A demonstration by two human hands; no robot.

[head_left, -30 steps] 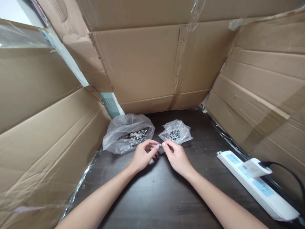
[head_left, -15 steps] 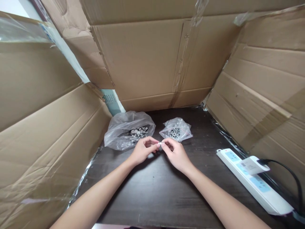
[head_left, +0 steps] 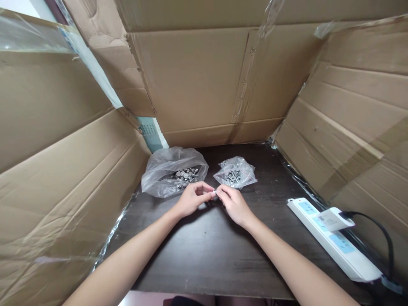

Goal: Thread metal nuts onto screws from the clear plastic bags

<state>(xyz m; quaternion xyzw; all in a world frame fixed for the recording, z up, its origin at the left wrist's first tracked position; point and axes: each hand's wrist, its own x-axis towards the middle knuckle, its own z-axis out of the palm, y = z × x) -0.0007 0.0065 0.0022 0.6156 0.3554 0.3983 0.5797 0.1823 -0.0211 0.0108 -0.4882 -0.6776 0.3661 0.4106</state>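
Note:
My left hand (head_left: 195, 199) and my right hand (head_left: 233, 203) meet fingertip to fingertip above the dark table (head_left: 204, 255). Pinched between them is a small shiny metal part (head_left: 215, 193), mostly hidden by the fingers; its exact kind is too small to make out. Just behind my left hand lies an open clear plastic bag (head_left: 159, 170) with many round metal pieces (head_left: 185, 174) inside. Beyond my right hand sits a smaller zip bag (head_left: 244, 167) holding small metal hardware (head_left: 233, 176).
Cardboard walls (head_left: 191, 76) enclose the table at the back and both sides. Along the right edge lies a white power strip (head_left: 331, 242) with a white plug-in adapter (head_left: 334, 219) and a black cable (head_left: 384, 229).
My fingertips have drawn closer together, so less of the small metal part shows between them. The whole view has shifted slightly. Both bags stay in place.

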